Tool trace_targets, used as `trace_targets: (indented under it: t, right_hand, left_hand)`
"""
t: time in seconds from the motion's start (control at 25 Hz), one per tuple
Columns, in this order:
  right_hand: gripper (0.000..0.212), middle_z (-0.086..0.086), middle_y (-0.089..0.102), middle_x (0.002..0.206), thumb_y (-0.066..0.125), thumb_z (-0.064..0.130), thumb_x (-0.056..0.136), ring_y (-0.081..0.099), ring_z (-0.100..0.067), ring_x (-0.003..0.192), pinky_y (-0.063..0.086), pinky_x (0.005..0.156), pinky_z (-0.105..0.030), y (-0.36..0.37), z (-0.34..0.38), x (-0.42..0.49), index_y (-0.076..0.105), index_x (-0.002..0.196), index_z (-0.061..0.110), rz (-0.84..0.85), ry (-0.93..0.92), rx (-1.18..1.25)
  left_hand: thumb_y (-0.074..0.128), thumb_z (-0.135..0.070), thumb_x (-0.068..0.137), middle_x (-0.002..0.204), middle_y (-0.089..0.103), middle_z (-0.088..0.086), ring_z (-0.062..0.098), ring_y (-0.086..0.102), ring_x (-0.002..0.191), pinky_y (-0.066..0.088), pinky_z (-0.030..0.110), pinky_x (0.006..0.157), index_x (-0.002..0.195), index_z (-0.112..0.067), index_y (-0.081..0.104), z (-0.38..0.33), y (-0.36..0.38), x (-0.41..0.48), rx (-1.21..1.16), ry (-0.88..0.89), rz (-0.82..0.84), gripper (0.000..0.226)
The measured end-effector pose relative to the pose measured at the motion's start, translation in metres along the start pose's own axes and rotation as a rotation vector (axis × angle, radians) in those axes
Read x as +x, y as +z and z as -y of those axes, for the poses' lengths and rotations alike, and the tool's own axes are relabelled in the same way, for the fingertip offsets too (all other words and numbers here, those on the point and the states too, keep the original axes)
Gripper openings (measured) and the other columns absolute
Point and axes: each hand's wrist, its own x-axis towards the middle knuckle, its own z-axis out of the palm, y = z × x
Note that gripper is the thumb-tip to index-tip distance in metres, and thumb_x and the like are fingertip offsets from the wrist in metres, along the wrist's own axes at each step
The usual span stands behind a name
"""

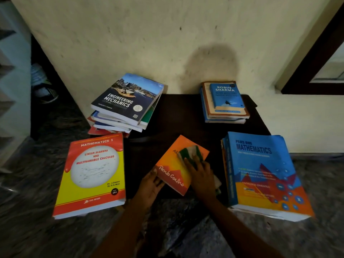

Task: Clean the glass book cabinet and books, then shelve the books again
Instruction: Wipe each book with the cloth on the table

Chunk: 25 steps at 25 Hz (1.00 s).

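At table centre: an orange paperback (173,170) lies flat and askew on the dark table (182,112), with its top corner pointing to the wall (149,43).
Left hand (149,185): grips the paperback's near left corner, thumb on the cover.
Right hand (202,175): fingers laid fairly flat, pressing a green-and-white cloth (189,152) onto the cover. Part of the cloth trails out under the palm.
Back left: a leaning stack topped by the Engineering Mechanics book (128,101). The books under it are fanned out unevenly.
Back right: a neater stack topped by the blue Robin Sharma book (225,101).
Near left: the red-and-yellow Mathematics I book (93,174), apart from the paperback.
Near right: the blue Plus One Mathematics book (260,174) on top of other books, just beside the right hand.
Surroundings: mottled stone floor (28,202), a white shelf unit (11,90) at far left with a shoe (42,84) beyond it, and a dark window frame (312,58) at upper right.
Count: five book groups ring the working spot, namely three stacks, one large single book and the paperback. One cloth and two hands are in view.
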Motion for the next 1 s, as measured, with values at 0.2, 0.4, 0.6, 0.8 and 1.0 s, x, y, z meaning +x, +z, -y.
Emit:
trace_targets:
  t: [0.2, 0.4, 0.6, 0.8, 1.0]
  right_hand:
    - [0.062, -0.005, 0.062, 0.122, 0.04, 0.01, 0.066, 0.044, -0.027, 0.091, 0.054, 0.06, -0.032, 0.0, 0.039, -0.061, 0.045, 0.125, 0.032, -0.031, -0.135, 0.189]
    - [0.064, -0.019, 0.06, 0.117, 0.029, 0.001, 0.069, 0.057, -0.043, 0.088, 0.051, 0.076, -0.047, -0.051, 0.002, -0.031, 0.06, 0.123, 0.018, -0.275, 0.087, 0.351]
    - [0.056, -0.019, 0.043, 0.138, 0.044, -0.011, 0.084, 0.038, -0.04, 0.117, 0.033, 0.099, -0.045, -0.09, -0.02, -0.014, 0.048, 0.134, 0.013, -0.338, 0.17, 0.427]
    - [0.055, -0.019, 0.046, 0.135, 0.048, -0.01, 0.084, 0.041, -0.043, 0.115, 0.036, 0.097, -0.046, -0.067, -0.021, -0.021, 0.05, 0.133, 0.016, -0.235, 0.167, 0.416]
    - [0.055, -0.02, 0.045, 0.136, 0.027, 0.011, 0.083, 0.04, -0.044, 0.111, 0.036, 0.095, -0.048, -0.047, -0.009, -0.002, 0.05, 0.134, 0.016, -0.119, 0.105, 0.36]
  left_hand:
    - [0.048, -0.003, 0.094, 0.118, 0.058, 0.02, 0.019, 0.063, 0.079, 0.056, 0.02, 0.055, 0.119, 0.0, 0.055, 0.004, 0.013, -0.011, 0.115, 0.101, -0.058, 0.026]
    - [0.06, 0.001, 0.087, 0.112, 0.064, 0.013, 0.025, 0.063, 0.097, 0.054, 0.031, 0.078, 0.095, -0.02, 0.062, -0.017, 0.047, -0.032, 0.358, 0.531, -0.053, 0.022]
    - [0.055, -0.011, 0.091, 0.115, 0.063, 0.002, 0.007, 0.057, 0.108, 0.043, 0.011, 0.092, 0.112, -0.02, 0.064, -0.037, 0.045, -0.048, 0.894, 1.136, 0.0, 0.025]
    - [0.045, -0.009, 0.088, 0.137, 0.046, 0.014, 0.013, 0.034, 0.128, 0.03, 0.014, 0.107, 0.115, -0.014, 0.064, 0.018, -0.019, -0.028, 1.223, 1.111, 0.23, 0.033]
    - [0.018, -0.042, 0.102, 0.133, 0.049, 0.01, 0.01, 0.014, 0.142, 0.016, 0.037, 0.112, 0.124, -0.019, 0.047, 0.042, -0.059, -0.016, 1.526, 1.176, 0.236, 0.043]
